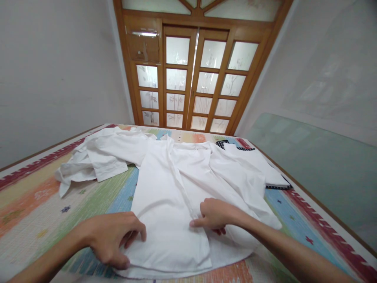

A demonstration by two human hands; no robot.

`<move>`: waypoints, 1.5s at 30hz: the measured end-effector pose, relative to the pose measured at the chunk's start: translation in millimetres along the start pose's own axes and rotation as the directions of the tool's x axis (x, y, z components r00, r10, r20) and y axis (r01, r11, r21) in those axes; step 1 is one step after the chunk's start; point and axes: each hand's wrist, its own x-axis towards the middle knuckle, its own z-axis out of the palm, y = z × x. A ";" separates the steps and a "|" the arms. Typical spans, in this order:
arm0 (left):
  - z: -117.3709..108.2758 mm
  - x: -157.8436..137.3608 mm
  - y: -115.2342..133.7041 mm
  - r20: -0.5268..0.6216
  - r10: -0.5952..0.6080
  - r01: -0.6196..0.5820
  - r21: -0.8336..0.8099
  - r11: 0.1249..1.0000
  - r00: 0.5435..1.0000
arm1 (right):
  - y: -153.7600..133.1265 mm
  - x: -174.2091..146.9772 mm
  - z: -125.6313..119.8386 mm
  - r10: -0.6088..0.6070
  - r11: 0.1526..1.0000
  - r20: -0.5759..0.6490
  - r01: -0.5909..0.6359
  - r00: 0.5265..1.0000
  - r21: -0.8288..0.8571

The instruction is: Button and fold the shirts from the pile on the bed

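A white shirt (165,212) lies spread on the patterned cover, its front placket running down the middle and its hem toward me. My left hand (116,237) is at the lower left corner of the shirt, thumb near the hem and curled fingers apart from the thumb, touching or just over the cloth. On the placket edge, my right hand (213,216) pinches the fabric between thumb and fingers; the fingertips are partly hidden.
Another crumpled white garment (108,153) lies at the left. Folded white clothing (262,165) with a dark patterned piece (222,144) beneath rests at the right. The striped, colourful cover (97,200) spans the surface. Wooden glazed doors (191,86) stand behind.
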 end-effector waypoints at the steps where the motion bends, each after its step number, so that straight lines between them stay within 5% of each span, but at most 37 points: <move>1: -6.5 2.9 -2.6 0.031 0.014 -0.012 -0.064 0.998 0.999 | -2.6 2.1 -10.6 -0.017 0.999 -0.099 0.014 0.995 -0.031; 4: -25.8 22.8 -24.1 -0.137 -0.046 0.031 -0.114 0.993 0.990 | -8.4 21.6 -43.2 -0.026 0.997 -0.361 -0.004 0.932 -0.080; 8: -44.0 68.7 -77.7 -0.554 -0.195 0.230 -0.005 0.973 0.810 | -9.1 72.3 -78.7 -0.023 0.979 -0.646 -0.113 0.763 -0.169; 13: -59.7 124.1 -134.5 -0.703 -0.187 0.228 -0.036 0.973 0.687 | 2.4 136.0 -112.2 -0.081 0.975 -0.763 -0.109 0.641 -0.195; 20: -73.6 192.4 -159.2 -0.755 -0.115 0.151 -0.021 0.988 0.646 | 38.1 181.3 -148.8 -0.124 0.962 -0.668 -0.076 0.734 -0.261; 23: -81.7 223.3 -155.7 -0.764 -0.223 0.213 -0.114 0.970 0.605 | 48.9 188.8 -158.7 -0.128 0.960 -0.668 -0.078 0.733 -0.269; 29: -97.0 265.1 -125.5 -0.685 -0.404 0.230 -0.335 0.914 0.607 | 56.6 203.6 -173.8 -0.101 0.970 -0.714 -0.092 0.693 -0.226; 33: -90.9 275.3 -109.8 -0.682 -0.490 0.336 -0.358 0.871 0.543 | 59.1 211.8 -173.9 -0.089 0.970 -0.666 -0.089 0.741 -0.228; 41: -58.3 278.8 -99.7 -0.856 -0.271 0.258 -0.168 0.951 0.441 | 60.6 233.7 -168.8 0.003 0.968 -0.650 -0.165 0.760 -0.188; 45: -52.1 283.4 -93.9 -0.868 -0.202 0.148 -0.150 0.978 0.454 | 63.8 248.5 -166.8 0.021 0.972 -0.664 -0.171 0.747 -0.161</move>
